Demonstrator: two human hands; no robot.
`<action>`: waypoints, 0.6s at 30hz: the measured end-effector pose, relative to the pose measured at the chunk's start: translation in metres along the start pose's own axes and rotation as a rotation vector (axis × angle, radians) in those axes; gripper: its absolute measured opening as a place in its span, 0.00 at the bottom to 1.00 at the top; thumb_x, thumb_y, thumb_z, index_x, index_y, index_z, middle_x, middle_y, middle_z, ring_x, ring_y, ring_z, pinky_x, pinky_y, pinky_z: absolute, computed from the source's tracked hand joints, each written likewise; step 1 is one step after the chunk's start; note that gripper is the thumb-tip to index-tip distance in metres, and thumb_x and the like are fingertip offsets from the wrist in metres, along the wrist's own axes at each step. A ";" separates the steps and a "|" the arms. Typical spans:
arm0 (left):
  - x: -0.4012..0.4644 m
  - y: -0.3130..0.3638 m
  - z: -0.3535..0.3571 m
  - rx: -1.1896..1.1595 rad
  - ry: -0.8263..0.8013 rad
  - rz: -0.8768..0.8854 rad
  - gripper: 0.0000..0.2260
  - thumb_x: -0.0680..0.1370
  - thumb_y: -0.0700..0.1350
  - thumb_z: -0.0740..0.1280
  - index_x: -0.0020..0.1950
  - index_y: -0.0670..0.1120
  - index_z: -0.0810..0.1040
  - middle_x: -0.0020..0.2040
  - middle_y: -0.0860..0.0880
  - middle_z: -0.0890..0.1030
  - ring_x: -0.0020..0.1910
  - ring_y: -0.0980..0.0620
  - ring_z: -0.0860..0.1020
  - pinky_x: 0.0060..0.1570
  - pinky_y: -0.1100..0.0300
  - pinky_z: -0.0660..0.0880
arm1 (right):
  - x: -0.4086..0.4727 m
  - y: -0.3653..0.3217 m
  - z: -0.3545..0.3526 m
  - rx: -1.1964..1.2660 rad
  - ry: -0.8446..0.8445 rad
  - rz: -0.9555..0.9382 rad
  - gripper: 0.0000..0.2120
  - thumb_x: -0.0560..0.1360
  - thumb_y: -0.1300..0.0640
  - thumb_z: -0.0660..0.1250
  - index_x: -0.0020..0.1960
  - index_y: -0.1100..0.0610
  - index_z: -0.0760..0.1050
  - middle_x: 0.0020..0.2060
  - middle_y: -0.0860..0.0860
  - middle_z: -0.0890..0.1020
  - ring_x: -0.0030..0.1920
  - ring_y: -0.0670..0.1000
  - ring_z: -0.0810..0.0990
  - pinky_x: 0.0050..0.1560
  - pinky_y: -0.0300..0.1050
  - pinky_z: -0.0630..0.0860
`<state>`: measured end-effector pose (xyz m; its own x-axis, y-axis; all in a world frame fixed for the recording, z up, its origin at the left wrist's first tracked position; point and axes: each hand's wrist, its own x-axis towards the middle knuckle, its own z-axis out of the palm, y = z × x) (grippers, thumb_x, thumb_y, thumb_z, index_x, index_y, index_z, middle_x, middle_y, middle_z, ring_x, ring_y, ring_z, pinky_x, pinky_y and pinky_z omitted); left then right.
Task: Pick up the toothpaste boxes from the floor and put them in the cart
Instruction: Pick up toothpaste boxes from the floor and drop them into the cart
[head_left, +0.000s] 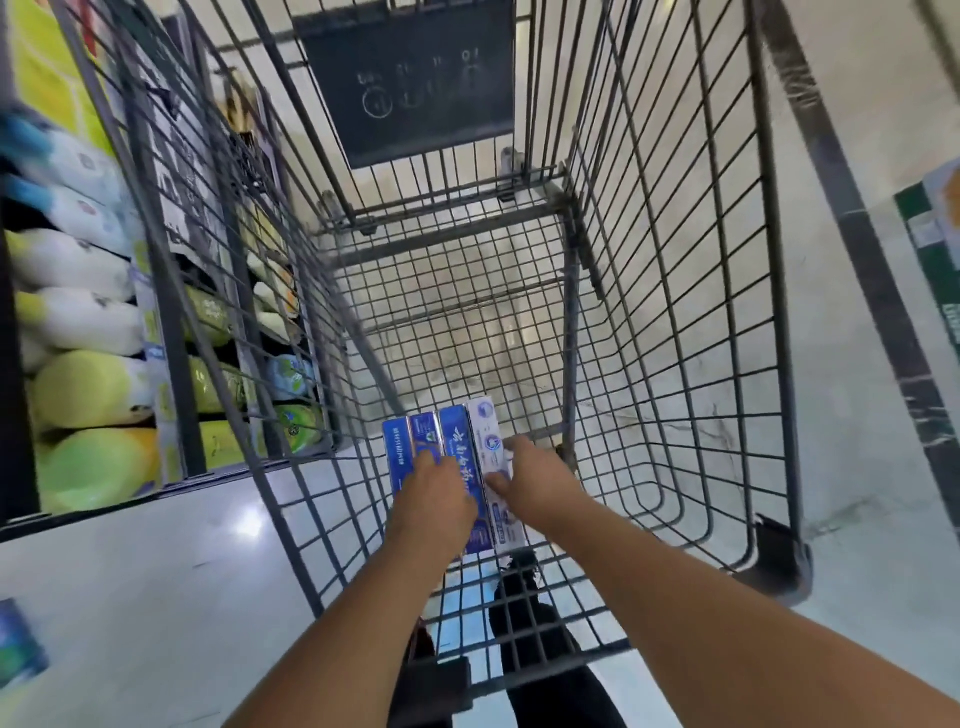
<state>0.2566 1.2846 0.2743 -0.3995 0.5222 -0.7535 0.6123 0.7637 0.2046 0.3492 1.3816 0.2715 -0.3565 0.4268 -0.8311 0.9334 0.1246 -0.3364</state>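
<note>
Several toothpaste boxes (453, 436), blue ones and a white one (487, 431), lie side by side on the wire floor at the near end of the grey cart (675, 312). My left hand (439, 496) rests on top of the blue boxes with its fingers curled over them. My right hand (535, 475) holds the right edge of the white box, thumb on its top. Both arms reach down into the cart basket. Another blue box (18, 647) lies on the floor at the far left, partly cut off by the frame edge.
Store shelves (88, 322) with green and white packages stand close along the cart's left side. A dark sign panel (410, 78) hangs at the cart's far end. A green carton (935, 244) sits at the right edge. My dark shoes (519, 587) show beneath the cart on the pale shiny floor.
</note>
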 end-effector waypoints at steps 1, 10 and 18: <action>-0.003 -0.001 -0.008 -0.010 0.001 0.011 0.18 0.80 0.50 0.64 0.68 0.44 0.69 0.68 0.42 0.66 0.59 0.43 0.74 0.53 0.51 0.74 | -0.005 0.000 -0.008 -0.029 0.013 -0.019 0.19 0.79 0.49 0.66 0.65 0.57 0.68 0.56 0.55 0.80 0.52 0.56 0.81 0.48 0.47 0.77; -0.090 0.022 -0.162 0.040 0.052 0.131 0.34 0.79 0.65 0.57 0.80 0.48 0.55 0.77 0.42 0.60 0.75 0.42 0.60 0.72 0.48 0.63 | -0.123 -0.038 -0.145 -0.414 0.215 -0.232 0.38 0.76 0.30 0.53 0.75 0.56 0.62 0.73 0.55 0.67 0.72 0.56 0.67 0.72 0.55 0.66; -0.224 0.009 -0.269 0.116 0.271 0.123 0.46 0.69 0.76 0.46 0.81 0.51 0.49 0.80 0.44 0.52 0.79 0.43 0.50 0.76 0.41 0.53 | -0.232 -0.099 -0.205 -0.689 0.328 -0.475 0.46 0.71 0.24 0.44 0.80 0.51 0.45 0.79 0.55 0.48 0.79 0.57 0.47 0.76 0.58 0.46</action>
<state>0.1677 1.2770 0.6129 -0.4753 0.7021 -0.5303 0.7347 0.6483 0.1998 0.3481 1.4540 0.5884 -0.7804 0.4140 -0.4687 0.5447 0.8181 -0.1843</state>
